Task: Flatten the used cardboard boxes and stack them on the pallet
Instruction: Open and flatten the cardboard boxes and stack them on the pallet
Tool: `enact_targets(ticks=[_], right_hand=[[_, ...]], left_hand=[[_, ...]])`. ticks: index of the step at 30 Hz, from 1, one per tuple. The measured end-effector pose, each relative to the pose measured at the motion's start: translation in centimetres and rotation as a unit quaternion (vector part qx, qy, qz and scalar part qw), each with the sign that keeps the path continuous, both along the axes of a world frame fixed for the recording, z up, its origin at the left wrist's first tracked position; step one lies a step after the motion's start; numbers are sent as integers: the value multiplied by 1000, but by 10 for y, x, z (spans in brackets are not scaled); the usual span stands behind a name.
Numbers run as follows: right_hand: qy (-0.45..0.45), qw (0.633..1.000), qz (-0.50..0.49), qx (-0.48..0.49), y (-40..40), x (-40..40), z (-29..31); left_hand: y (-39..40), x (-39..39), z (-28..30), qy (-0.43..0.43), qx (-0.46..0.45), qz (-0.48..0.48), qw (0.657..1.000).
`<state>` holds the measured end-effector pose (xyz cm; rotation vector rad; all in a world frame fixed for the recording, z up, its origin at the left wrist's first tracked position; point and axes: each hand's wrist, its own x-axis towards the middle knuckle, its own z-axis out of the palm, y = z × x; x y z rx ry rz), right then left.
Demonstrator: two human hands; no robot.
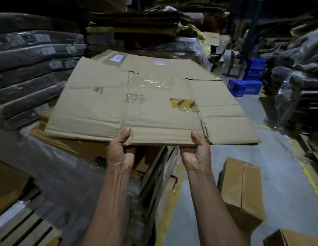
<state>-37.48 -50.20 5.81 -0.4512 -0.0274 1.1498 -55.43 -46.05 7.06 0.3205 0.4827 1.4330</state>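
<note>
Dim warehouse light, dark blurred edges, wide-angle bend, tape glare.

Both bare forearms reach up from the bottom of the frame. The left hand (120, 153) and right hand (197, 153) have thumbs on top, fingers apparently curled beneath, gripping.

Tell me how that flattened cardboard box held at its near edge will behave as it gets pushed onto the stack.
The flattened box probably stays fairly stiff: it spans out flat though the left hand and right hand grip only its near edge. Its creases and torn right seam suggest it may fold there. It looks light, and should slide easily over the cardboard below.
</note>
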Motion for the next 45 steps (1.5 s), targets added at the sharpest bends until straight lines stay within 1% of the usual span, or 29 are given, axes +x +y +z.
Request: enact_targets(ticks=[2,4,6,8,10,11,13,16,19,22,23,25,27,28,30,31,32,35,38,41,45], right_hand=[[-2,999,22,-49,28,-11,-13],[-12,992,57,-112,54,-20,-29],[-14,979,101,-175,78,-25,-47],[-40,958,151,-240,103,-26,-63],[-82,936,176,-293,126,-23,-79],[-98,927,185,-311,140,-20,-90],[-105,923,181,-324,167,-12,-111],[-76,937,175,-294,204,2,-128],[-56,945,193,-258,237,27,-140],[-44,939,218,-263,257,54,-154],[-58,931,230,-278,266,62,-158],[-109,919,222,-307,280,71,-161],[-133,919,206,-308,303,80,-161],[-144,920,196,-306,313,84,-157],[-174,930,181,-270,332,88,-147],[-190,932,178,-251,341,89,-141],[-198,935,179,-232,347,89,-134],[-189,944,190,-191,367,90,-115],[-183,951,186,-163,388,92,-99],[-176,954,204,-133,403,90,-82],[-142,958,228,-103,419,84,-76]], left_hand=[[14,-9,-17,15,-43,57,997],[31,-15,-48,24,-121,109,986],[43,-17,-82,0,-193,137,972],[55,-20,-111,-30,-252,142,957],[63,-21,-133,-34,-292,128,947],[69,-20,-145,-30,-307,128,943],[82,-12,-157,-4,-314,130,940],[108,-2,-168,-8,-297,160,941],[126,-4,-178,-12,-319,221,922],[134,-9,-191,-9,-331,281,901],[137,-4,-189,1,-329,302,895],[142,7,-180,42,-301,329,894],[151,22,-168,123,-269,353,888],[157,27,-160,175,-257,361,879],[171,32,-142,282,-249,367,851],[178,34,-133,319,-248,367,838],[183,36,-124,338,-246,370,830],[198,40,-104,359,-228,386,818],[210,45,-89,372,-200,395,816],[220,45,-83,382,-180,399,814],[228,35,-80,392,-163,406,809]])
